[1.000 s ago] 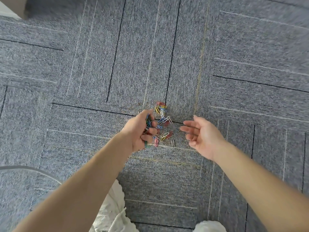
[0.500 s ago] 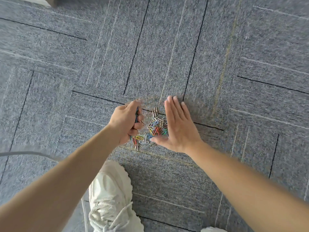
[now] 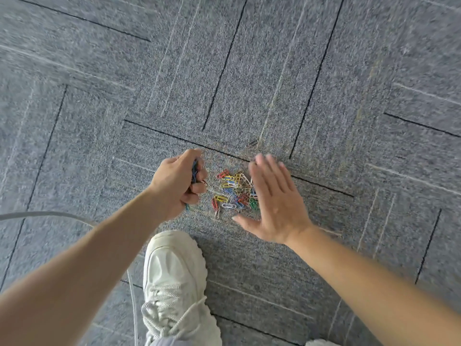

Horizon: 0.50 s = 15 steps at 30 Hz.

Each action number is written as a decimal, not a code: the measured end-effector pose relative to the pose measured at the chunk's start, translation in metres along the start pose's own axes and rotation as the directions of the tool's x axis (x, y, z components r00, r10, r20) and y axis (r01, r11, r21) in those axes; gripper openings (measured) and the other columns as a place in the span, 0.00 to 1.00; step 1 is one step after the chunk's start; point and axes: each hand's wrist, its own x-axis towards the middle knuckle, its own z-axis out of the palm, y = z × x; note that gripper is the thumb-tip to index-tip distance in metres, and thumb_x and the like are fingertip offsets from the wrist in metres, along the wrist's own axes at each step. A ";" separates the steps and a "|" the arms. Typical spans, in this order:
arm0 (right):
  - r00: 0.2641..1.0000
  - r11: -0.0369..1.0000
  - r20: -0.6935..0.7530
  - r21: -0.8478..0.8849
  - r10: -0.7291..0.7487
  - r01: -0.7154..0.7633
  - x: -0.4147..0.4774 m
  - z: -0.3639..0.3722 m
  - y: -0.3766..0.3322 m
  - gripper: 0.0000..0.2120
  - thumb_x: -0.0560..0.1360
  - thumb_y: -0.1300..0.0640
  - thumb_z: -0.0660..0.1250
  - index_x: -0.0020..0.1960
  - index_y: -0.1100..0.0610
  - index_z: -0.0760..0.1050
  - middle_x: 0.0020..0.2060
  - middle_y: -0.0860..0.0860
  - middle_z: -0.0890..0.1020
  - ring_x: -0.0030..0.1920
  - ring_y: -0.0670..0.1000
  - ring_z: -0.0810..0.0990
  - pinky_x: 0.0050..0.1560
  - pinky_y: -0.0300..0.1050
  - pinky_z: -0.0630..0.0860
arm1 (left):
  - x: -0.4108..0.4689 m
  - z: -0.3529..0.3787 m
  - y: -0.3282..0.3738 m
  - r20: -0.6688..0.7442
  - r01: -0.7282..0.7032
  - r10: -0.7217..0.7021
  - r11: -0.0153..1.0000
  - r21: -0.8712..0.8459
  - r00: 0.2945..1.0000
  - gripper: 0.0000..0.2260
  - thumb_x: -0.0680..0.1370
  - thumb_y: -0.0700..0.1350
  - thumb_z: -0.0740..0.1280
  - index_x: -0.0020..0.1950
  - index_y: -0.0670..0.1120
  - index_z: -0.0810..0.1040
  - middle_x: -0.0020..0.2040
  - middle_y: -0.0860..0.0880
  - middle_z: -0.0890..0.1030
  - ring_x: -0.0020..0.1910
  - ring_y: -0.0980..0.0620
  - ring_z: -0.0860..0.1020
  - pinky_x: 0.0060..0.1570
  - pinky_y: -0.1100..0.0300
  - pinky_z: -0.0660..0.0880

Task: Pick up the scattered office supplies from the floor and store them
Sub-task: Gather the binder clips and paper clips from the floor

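Right hand (image 3: 277, 203) fanned wider, flat; left hand (image 3: 174, 186) grip clenches coloured wire clips (image 3: 194, 171).

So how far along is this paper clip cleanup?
Done: the left hand grips a bunch of clips. In hand: the right hand, fingers straight, sits beside the coloured pile on the carpet. Left: that pile, one stray clip beyond it, and storing it all.

Left hand (image 3: 174, 186), right hand (image 3: 277, 206): bare, forearms too.
Shoe (image 3: 174, 278): white, chunky, ribbed laces.
Other shoe (image 3: 321, 342): white toe.
Trouser hem (image 3: 163, 342): pale grey, perhaps lilac.
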 end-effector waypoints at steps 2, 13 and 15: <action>0.999 0.998 0.024 -0.045 0.046 -0.045 -0.011 0.007 0.001 0.55 0.72 0.26 0.56 0.79 0.67 0.44 0.78 0.66 0.47 0.79 0.65 0.44 0.77 0.64 0.51 | -0.001 -0.002 0.000 0.021 0.003 -0.003 1.000 0.002 1.000 0.12 0.80 0.48 0.63 0.37 0.48 0.70 0.29 0.50 0.72 0.23 0.54 0.64 0.17 0.68 0.56; 0.910 0.952 -0.281 -0.057 -0.304 0.300 0.040 0.028 -0.010 0.17 0.75 0.41 0.68 0.60 0.48 0.73 0.61 0.51 0.75 0.61 0.60 0.73 0.61 0.57 0.66 | -0.002 0.004 -0.002 -0.009 0.001 -0.001 0.999 0.036 1.000 0.11 0.79 0.46 0.63 0.36 0.49 0.70 0.30 0.50 0.72 0.23 0.54 0.64 0.20 0.69 0.56; 0.888 0.946 -0.328 -0.074 -0.322 0.316 0.045 0.031 -0.003 0.13 0.77 0.43 0.66 0.55 0.48 0.68 0.55 0.49 0.72 0.56 0.57 0.71 0.55 0.52 0.67 | -0.002 0.003 -0.002 -0.006 -0.001 0.001 0.999 0.040 1.000 0.11 0.79 0.46 0.63 0.37 0.48 0.70 0.29 0.50 0.72 0.22 0.54 0.64 0.20 0.68 0.56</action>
